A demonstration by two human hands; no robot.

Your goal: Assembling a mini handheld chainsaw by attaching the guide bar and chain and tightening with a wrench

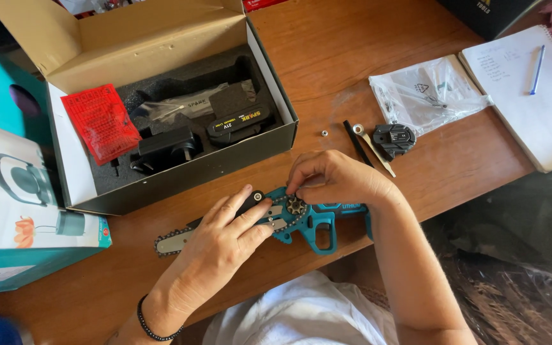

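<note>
Mini chainsaw (301,220) lies on the wooden table (327,57), at the near edge, at 6 o'clock from the open box (161,102).

Long axis runs roughly 3 to 9 o'clock; guide bar (175,241) points toward 8–9, teal handle toward 3.

Your left hand (215,246) lies flat, fingers extended, pressing the bar. Your right hand (337,179) has its fingertips pinched at the sprocket (296,205); what they grasp is hidden, possibly the chain (161,244).

Risks: chain teeth nicking your fingertips if the bar shifts; chain slipping off the sprocket; loose nut (324,133) at 12 o'clock rolling away.
</note>
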